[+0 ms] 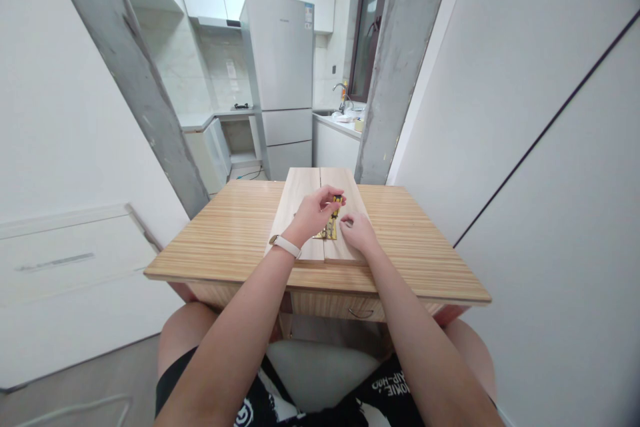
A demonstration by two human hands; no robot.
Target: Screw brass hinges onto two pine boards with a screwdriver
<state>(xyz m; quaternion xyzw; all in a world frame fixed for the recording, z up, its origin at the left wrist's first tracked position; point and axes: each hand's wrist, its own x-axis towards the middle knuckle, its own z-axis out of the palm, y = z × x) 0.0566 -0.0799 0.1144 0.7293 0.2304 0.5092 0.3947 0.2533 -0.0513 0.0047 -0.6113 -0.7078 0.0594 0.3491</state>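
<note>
Two pale wooden boards (345, 250) lie side by side on the striped wooden desk, with a narrow seam between them. My left hand (316, 210), with a white watch band on the wrist, pinches a small black and yellow piece (338, 199) above the boards. Beneath and beside those fingers, a yellow, gold-looking hinge-like piece (330, 229) lies across the seam, partly covered by my left hand. My right hand (359, 232) rests on the right board just right of the yellow piece, its fingers curled together; whether they hold something small is hidden.
The striped desk (425, 247) extends to both sides of the boards, with a drawer handle (361, 313) at its front. Beyond it stand a grey fridge (285, 60) and a counter with a faucet (340, 88). White walls flank the desk.
</note>
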